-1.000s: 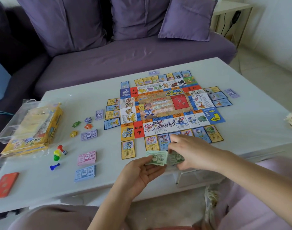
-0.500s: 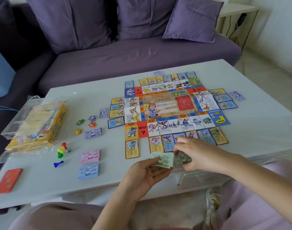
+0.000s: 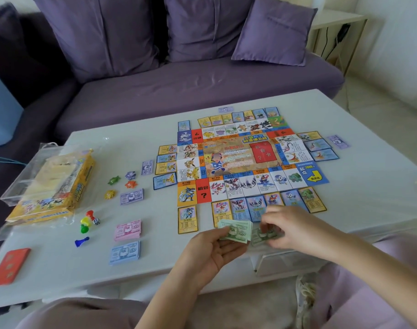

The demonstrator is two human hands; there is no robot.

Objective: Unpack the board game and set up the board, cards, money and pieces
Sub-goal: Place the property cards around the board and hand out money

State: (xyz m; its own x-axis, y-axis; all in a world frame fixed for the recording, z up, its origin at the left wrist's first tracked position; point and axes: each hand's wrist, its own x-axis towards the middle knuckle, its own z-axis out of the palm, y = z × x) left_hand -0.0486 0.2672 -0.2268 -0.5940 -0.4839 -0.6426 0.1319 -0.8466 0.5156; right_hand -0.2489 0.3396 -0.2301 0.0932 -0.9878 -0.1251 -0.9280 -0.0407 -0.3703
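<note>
While you held the green 2000 notes (image 3: 237, 230) over the near edge of the counter (image 3: 368, 198), they lay across the curled fingers (image 3: 234, 246) of your left hand (image 3: 209, 251). Your thumb pressed down on their left end, so that hand was clamped on the bundle. Just to the right, a second green bundle (image 3: 258, 238) sat low at the counter's edge. The fingers (image 3: 265, 227) of your right hand (image 3: 290, 226) were bent down and pinched together on its top. I could not tell whether that bundle rested on the counter or was lifted clear, nor whether the two bundles touched.

Just beyond both hands ran a row of property cards (image 3: 240, 207), laid along the near side of the board (image 3: 238, 157), which lay flat in the middle of the counter with more cards around its other sides. To your left lay a pink stack of notes (image 3: 128, 230), a blue stack of notes (image 3: 125, 252) nearer you, and a purple stack of notes (image 3: 131, 196) farther off. Left of those stood red, yellow and green pawns (image 3: 85, 222) with a die (image 3: 96, 221) beside them, and a blue pawn (image 3: 81, 241) lay apart, nearer you. The yellow game box (image 3: 53, 191) sat at the counter's left edge, and a red packet (image 3: 9, 265) lay at the near left corner.
</note>
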